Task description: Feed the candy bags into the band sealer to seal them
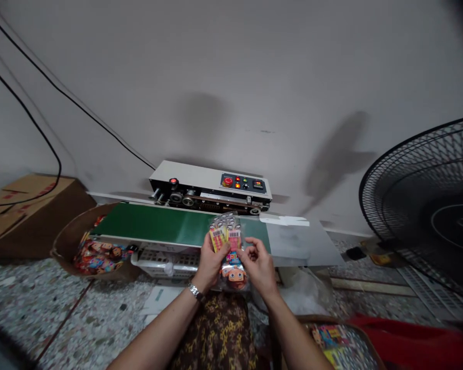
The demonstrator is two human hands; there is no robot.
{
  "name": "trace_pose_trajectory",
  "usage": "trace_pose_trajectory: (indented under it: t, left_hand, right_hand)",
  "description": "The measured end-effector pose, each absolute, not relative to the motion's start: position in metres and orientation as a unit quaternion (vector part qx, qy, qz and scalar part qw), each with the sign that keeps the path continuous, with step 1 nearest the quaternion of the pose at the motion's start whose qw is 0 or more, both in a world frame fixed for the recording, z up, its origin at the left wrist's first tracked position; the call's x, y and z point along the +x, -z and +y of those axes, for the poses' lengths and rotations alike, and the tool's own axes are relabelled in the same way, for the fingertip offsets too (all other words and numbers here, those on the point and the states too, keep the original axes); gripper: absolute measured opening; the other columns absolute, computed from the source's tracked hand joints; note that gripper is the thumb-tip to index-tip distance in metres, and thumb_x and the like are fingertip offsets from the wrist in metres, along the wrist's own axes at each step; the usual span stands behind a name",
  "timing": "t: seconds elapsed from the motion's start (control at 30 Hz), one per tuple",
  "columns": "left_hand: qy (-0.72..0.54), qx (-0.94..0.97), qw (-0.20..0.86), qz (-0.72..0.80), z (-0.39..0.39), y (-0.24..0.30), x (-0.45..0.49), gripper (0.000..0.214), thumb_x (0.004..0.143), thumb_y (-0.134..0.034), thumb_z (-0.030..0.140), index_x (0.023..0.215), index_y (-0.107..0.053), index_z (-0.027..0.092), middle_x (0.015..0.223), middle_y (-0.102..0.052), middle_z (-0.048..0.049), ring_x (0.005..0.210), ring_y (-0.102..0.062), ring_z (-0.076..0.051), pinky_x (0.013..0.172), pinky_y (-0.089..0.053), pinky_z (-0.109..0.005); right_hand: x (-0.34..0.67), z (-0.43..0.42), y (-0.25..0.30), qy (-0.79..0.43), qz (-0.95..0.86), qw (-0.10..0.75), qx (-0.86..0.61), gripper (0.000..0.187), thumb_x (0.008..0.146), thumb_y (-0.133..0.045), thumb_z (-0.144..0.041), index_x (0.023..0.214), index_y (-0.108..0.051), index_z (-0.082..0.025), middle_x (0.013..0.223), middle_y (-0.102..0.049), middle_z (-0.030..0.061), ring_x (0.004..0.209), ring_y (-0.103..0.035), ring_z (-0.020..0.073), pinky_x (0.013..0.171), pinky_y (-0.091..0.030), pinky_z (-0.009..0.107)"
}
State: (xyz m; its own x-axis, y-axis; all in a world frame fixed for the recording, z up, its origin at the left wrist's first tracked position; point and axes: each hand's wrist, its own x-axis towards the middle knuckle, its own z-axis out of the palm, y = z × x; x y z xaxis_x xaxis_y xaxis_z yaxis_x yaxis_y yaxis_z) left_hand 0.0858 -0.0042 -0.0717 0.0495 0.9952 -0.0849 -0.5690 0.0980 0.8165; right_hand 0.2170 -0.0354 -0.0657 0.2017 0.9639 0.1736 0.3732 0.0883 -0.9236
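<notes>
I hold a clear plastic packet (230, 241) with colourful cartoon-printed cards inside, upright in front of me. My left hand (211, 263) grips its left edge, fingers wrapped, a watch on the wrist. My right hand (259, 264) pinches the packet's right side with curled fingers. The packet's top end hangs just over the near edge of the green conveyor belt (154, 224) of a sealing machine (212, 188). The machine has a red button and small lights on its panel.
A brown bin (67, 241) with several similar colourful packets stands at the belt's left end. Another container of packets (334, 339) sits at my lower right beside something red. A large black fan (432, 210) stands right. Cardboard boxes (19, 205) lie far left. A white basket (165, 259) sits under the belt.
</notes>
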Motion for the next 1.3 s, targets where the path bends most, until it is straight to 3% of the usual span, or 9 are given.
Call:
trace_pose_trajectory:
  t: [0.1, 0.17, 0.33, 0.5, 0.7, 0.9, 1.3]
  left_hand:
    - [-0.604, 0.273, 0.668, 0.339, -0.004, 0.072, 0.087, 0.041, 0.070, -0.067, 0.033, 0.104, -0.049, 0.020, 0.100, -0.064, -0.0067, 0.084, -0.063, -0.019, 0.080, -0.048, -0.036]
    - [-0.611, 0.259, 0.666, 0.339, -0.003, 0.072, 0.087, 0.039, 0.070, -0.066, 0.033, 0.103, -0.050, 0.020, 0.099, -0.064, -0.0052, 0.083, -0.063, -0.018, 0.080, -0.048, -0.036]
    - [-0.617, 0.254, 0.657, 0.350, 0.000, 0.074, 0.085, 0.043, 0.067, -0.068, 0.036, 0.103, -0.050, 0.020, 0.100, -0.064, -0.0061, 0.084, -0.063, -0.019, 0.080, -0.048, -0.036]
    - [-0.613, 0.273, 0.648, 0.361, 0.002, 0.079, 0.085, 0.048, 0.062, -0.074, 0.031, 0.102, -0.050, 0.019, 0.098, -0.065, -0.0060, 0.084, -0.063, -0.019, 0.082, -0.046, -0.037]
    - [-0.611, 0.300, 0.633, 0.369, 0.001, 0.080, 0.087, 0.052, 0.058, -0.076, 0.025, 0.102, -0.048, 0.018, 0.099, -0.064, -0.0077, 0.086, -0.063, -0.021, 0.082, -0.047, -0.038]
    - [-0.603, 0.298, 0.643, 0.367, 0.000, 0.079, 0.081, 0.050, 0.060, -0.075, 0.023, 0.102, -0.048, 0.017, 0.098, -0.065, -0.0077, 0.085, -0.063, -0.020, 0.080, -0.048, -0.036]
    - [-0.602, 0.299, 0.635, 0.380, 0.000, 0.077, 0.074, 0.048, 0.055, -0.077, 0.021, 0.096, -0.052, 0.017, 0.092, -0.068, -0.0058, 0.080, -0.065, -0.020, 0.076, -0.050, -0.035]
  right_hand:
    - [0.218, -0.033, 0.070, -0.300, -0.544, 0.501, -0.602, 0.027, 0.080, -0.051, -0.040, 0.086, -0.059, -0.015, 0.070, -0.059, 0.0014, 0.061, -0.053, 0.0120, 0.057, -0.042, 0.021]
    - [0.220, -0.032, 0.068, -0.264, -0.552, 0.507, -0.608, 0.026, 0.082, -0.049, -0.039, 0.083, -0.061, -0.016, 0.078, -0.062, 0.0037, 0.071, -0.056, 0.0143, 0.063, -0.044, 0.023]
    - [0.224, -0.029, 0.069, -0.225, -0.536, 0.526, -0.621, 0.027, 0.083, -0.047, -0.039, 0.084, -0.061, -0.016, 0.078, -0.063, 0.0039, 0.072, -0.057, 0.0150, 0.066, -0.044, 0.024]
    - [0.225, -0.020, 0.080, -0.300, -0.504, 0.560, -0.585, 0.028, 0.082, -0.048, -0.041, 0.087, -0.057, -0.016, 0.076, -0.061, 0.0030, 0.070, -0.057, 0.0135, 0.062, -0.046, 0.022]
    - [0.221, -0.018, 0.082, -0.363, -0.498, 0.561, -0.553, 0.028, 0.073, -0.061, -0.039, 0.088, -0.056, -0.016, 0.073, -0.061, 0.0012, 0.062, -0.056, 0.0118, 0.058, -0.046, 0.022]
    - [0.225, -0.021, 0.081, -0.352, -0.510, 0.562, -0.548, 0.027, 0.079, -0.054, -0.039, 0.092, -0.058, -0.015, 0.082, -0.064, 0.0062, 0.073, -0.061, 0.0155, 0.065, -0.049, 0.026]
    - [0.224, -0.023, 0.077, -0.384, -0.528, 0.538, -0.534, 0.029, 0.080, -0.051, -0.041, 0.092, -0.060, -0.016, 0.083, -0.066, 0.0058, 0.075, -0.061, 0.0163, 0.067, -0.049, 0.027]
